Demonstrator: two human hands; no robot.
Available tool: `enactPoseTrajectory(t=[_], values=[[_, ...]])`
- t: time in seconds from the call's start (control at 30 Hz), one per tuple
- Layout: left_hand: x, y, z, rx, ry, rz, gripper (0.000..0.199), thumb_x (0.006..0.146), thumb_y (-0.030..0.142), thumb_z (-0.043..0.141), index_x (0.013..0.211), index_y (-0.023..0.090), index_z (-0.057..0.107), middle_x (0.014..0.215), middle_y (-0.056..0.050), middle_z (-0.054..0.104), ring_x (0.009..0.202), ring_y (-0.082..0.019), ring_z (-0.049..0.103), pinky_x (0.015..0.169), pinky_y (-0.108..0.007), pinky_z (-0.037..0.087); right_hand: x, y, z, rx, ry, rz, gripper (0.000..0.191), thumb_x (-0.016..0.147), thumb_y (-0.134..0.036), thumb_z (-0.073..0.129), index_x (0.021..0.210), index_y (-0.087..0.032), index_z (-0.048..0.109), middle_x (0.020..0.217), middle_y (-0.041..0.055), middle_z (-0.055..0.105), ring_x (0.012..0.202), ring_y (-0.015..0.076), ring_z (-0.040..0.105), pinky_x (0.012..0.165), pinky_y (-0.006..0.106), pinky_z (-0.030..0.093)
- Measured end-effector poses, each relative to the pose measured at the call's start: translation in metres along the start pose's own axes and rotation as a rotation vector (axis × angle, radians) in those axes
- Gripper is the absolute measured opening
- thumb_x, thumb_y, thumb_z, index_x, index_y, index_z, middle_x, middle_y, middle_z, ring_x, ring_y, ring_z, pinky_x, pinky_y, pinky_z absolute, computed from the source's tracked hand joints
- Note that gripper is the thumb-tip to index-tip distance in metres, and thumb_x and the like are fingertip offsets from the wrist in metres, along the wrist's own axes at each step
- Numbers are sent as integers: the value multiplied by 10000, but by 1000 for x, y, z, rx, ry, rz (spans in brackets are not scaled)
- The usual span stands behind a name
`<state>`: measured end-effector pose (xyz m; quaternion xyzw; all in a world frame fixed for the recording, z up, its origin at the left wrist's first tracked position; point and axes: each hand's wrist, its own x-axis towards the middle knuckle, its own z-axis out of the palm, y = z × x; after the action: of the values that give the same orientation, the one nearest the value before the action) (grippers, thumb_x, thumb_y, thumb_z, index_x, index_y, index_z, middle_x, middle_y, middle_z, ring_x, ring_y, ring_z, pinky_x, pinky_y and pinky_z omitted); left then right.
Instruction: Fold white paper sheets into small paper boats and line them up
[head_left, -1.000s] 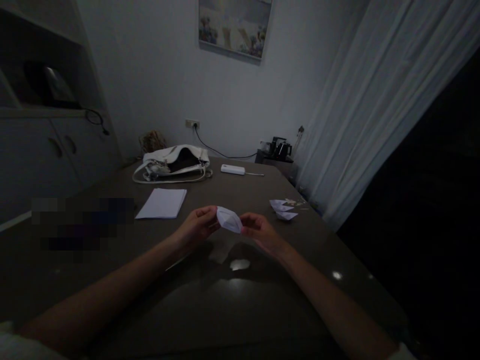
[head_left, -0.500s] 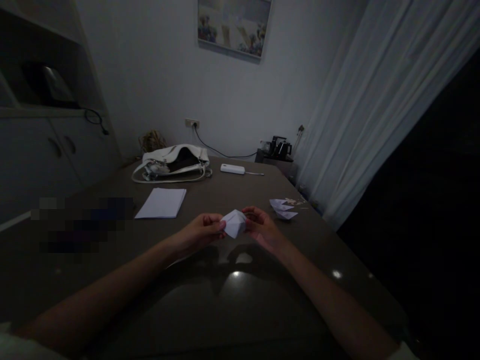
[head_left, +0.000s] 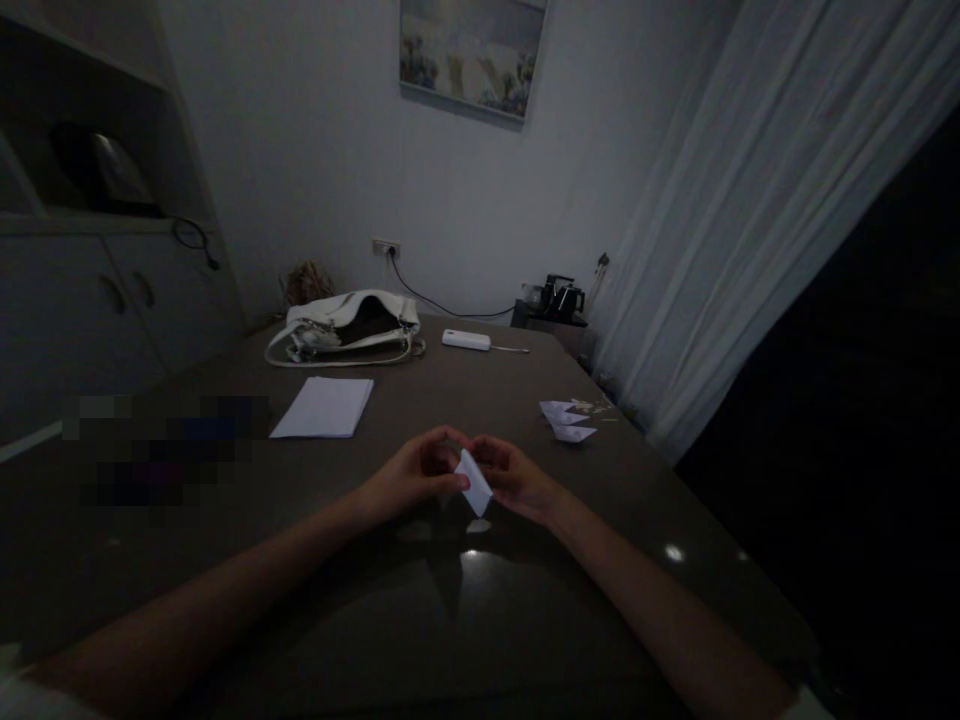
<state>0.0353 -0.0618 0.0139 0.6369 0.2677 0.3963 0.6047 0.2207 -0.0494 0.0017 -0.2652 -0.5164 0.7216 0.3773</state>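
A small folded white paper [head_left: 475, 484] is held tilted above the dark table, between my two hands. My left hand [head_left: 424, 470] pinches its left side, with the thumb lying on the near face. From the right, my right hand [head_left: 516, 478] grips the paper's other side; some of its fingers are hidden behind the paper. Folded paper boats [head_left: 574, 434] lie on the table to the right. A stack of white paper sheets [head_left: 324, 408] rests at the left, beyond my left hand.
At the back of the table [head_left: 420, 620] are a white handbag [head_left: 352, 310] and a white power bank [head_left: 466, 340] with a short cable. Small pale pieces [head_left: 592, 406] lie near the right edge, beside the boats. A blurred patch covers the left side.
The folded paper has turned to a narrower, steeper angle and moved slightly down, nearer to me. Both hands have come closer together around it.
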Motion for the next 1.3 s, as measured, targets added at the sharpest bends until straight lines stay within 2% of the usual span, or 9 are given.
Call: enactPoseTrajectory(t=[0.07, 0.17, 0.27, 0.37, 0.47, 0.63, 0.9, 1.13, 1.3], values=[[0, 0, 0, 72, -14, 22, 367, 678, 229, 702, 1011, 159, 566, 813, -29, 638, 726, -149, 597, 666, -259, 455, 0, 2, 0, 8, 1, 4, 418, 519, -236, 806, 861, -185, 571, 892, 12, 588, 756, 122, 568, 664, 240, 457], [1, 0, -3, 233, -22, 50, 218, 687, 274, 690, 835, 128, 623, 796, -40, 622, 754, -164, 590, 692, -263, 449, 2, 6, -1, -8, 1, 11, 374, 522, -216, 802, 818, -179, 576, 837, -1, 583, 725, 114, 560, 650, 231, 451], [3, -2, -5, 300, 44, 64, 214, 694, 320, 677, 752, 128, 603, 785, -37, 612, 729, -163, 582, 662, -255, 447, 5, 7, -2, -29, 73, 3, 336, 519, -248, 802, 757, -158, 583, 745, -14, 572, 646, 99, 543, 609, 219, 439], [5, -3, -7, 293, 96, 14, 260, 717, 375, 647, 743, 127, 574, 724, -31, 617, 656, -153, 574, 594, -240, 431, 6, 2, -4, -43, 223, -33, 345, 586, -422, 744, 735, -150, 593, 707, 1, 578, 640, 119, 552, 601, 243, 447], [5, -4, -9, 395, 109, -24, 307, 711, 421, 642, 722, 118, 590, 660, -25, 615, 597, -146, 556, 525, -218, 388, 4, -5, -4, -211, 232, -83, 455, 697, -592, 568, 760, -144, 617, 704, 25, 592, 643, 136, 558, 583, 256, 438], [5, -5, -12, 621, 88, 14, 324, 730, 440, 614, 714, 119, 650, 627, -18, 617, 587, -140, 539, 525, -213, 365, 2, -6, -1, -594, 185, -167, 345, 662, -475, 669, 680, -137, 603, 621, -5, 570, 552, 98, 502, 525, 214, 372], [8, -8, -15, 357, 161, -115, 393, 685, 481, 630, 783, 100, 648, 678, -37, 650, 597, -150, 571, 530, -225, 405, 4, -2, -1, -501, 316, -182, 359, 699, -479, 622, 671, -123, 584, 599, -7, 535, 520, 84, 450, 490, 198, 337], [6, -6, -15, 498, 114, -35, 394, 768, 491, 534, 759, 112, 644, 690, -41, 643, 644, -164, 574, 555, -230, 415, 4, -5, 0, -632, 341, -298, 307, 742, -430, 579, 676, -130, 592, 605, -4, 504, 561, 99, 444, 518, 210, 335], [5, -4, -12, 558, 127, -16, 389, 792, 482, 498, 742, 117, 623, 659, -26, 614, 620, -157, 551, 540, -229, 399, 4, -5, -1, -620, 349, -265, 328, 733, -432, 583, 617, -126, 574, 542, -22, 442, 510, 88, 385, 483, 213, 290]])
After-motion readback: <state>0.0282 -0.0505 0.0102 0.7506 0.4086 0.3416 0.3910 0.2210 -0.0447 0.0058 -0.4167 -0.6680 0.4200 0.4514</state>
